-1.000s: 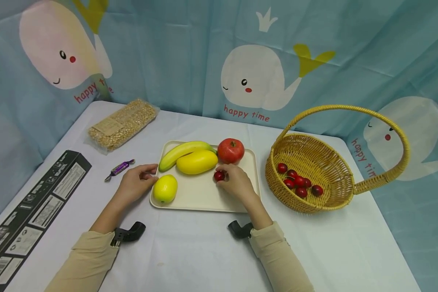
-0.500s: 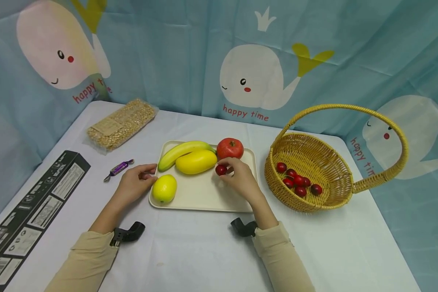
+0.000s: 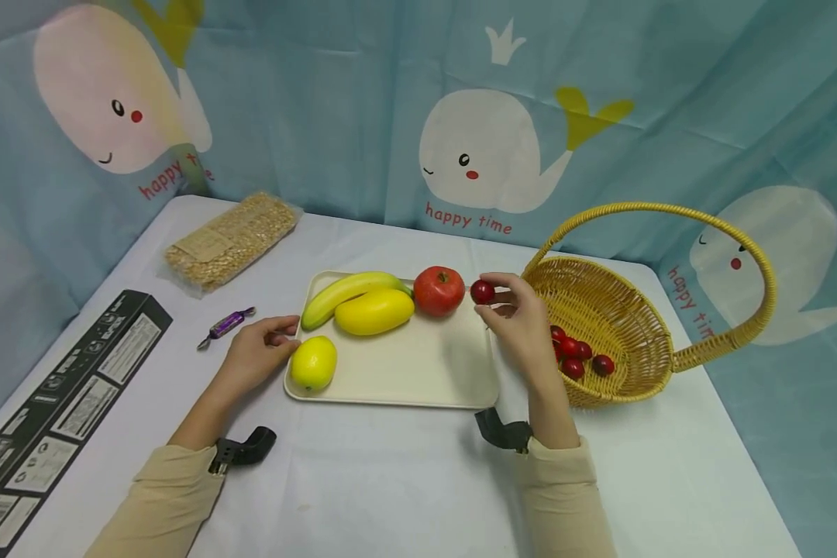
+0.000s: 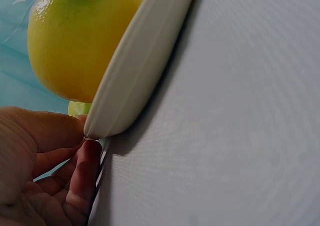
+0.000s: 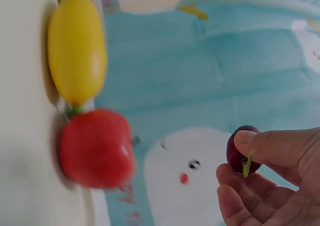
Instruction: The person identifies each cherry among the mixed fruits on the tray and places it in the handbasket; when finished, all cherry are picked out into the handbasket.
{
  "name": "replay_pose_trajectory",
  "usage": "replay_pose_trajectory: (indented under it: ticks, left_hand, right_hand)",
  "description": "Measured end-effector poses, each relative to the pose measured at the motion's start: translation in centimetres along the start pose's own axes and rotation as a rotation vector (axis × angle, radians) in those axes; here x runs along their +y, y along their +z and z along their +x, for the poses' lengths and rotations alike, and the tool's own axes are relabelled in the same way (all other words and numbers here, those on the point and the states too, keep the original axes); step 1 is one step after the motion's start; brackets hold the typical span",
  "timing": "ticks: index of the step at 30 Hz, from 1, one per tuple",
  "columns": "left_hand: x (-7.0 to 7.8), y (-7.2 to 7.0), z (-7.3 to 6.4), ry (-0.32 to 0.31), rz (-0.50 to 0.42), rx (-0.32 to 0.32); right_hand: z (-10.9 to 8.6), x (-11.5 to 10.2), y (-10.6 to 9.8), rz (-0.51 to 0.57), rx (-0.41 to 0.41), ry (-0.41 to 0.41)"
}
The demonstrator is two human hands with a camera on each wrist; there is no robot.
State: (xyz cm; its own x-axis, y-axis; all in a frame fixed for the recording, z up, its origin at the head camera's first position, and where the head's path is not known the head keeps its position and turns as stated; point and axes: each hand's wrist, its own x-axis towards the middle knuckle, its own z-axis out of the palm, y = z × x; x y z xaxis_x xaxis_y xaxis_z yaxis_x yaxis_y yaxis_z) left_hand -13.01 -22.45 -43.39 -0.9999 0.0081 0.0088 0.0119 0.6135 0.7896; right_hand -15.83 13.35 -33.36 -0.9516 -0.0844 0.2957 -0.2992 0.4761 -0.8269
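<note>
My right hand (image 3: 519,318) pinches a dark red cherry (image 3: 483,291) between thumb and fingertips, above the right edge of the cream tray (image 3: 397,380). In the right wrist view the cherry (image 5: 243,148) shows a short green stem. My left hand (image 3: 256,353) grips the tray's left rim; in the left wrist view its thumb and a finger meet at the tray edge (image 4: 130,80). Beside that hand a lemon (image 3: 314,363) lies on the tray. Farther back on it are a banana (image 3: 349,293), a yellow mango-like fruit (image 3: 374,312) and a red pomegranate-like fruit (image 3: 439,291).
A wicker basket (image 3: 621,310) with a tall handle stands right of the tray, holding several cherries (image 3: 570,347), partly hidden by my right hand. To the left lie a purple-wrapped candy (image 3: 226,327), a bag of grain (image 3: 233,239) and a long black box (image 3: 70,411). A curtain hangs behind.
My right hand has lifted the cherry off the tray and carried it rightward, past the red fruit toward the basket. My left hand stays at the tray's left rim.
</note>
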Motion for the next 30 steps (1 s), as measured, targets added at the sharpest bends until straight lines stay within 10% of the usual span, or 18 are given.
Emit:
replay_pose_trajectory:
  ticks: [10,30]
  left_hand:
    - [0.4,-0.2,0.1,0.021,0.016,0.014]
    - [0.0,-0.1,-0.3,0.027,0.0,0.007]
  right_hand:
    - [-1.0,2.3,-6.1,-0.121,0.128,0.036]
    - [-3.2,8.4,-9.9,-0.337,-0.011,0.315]
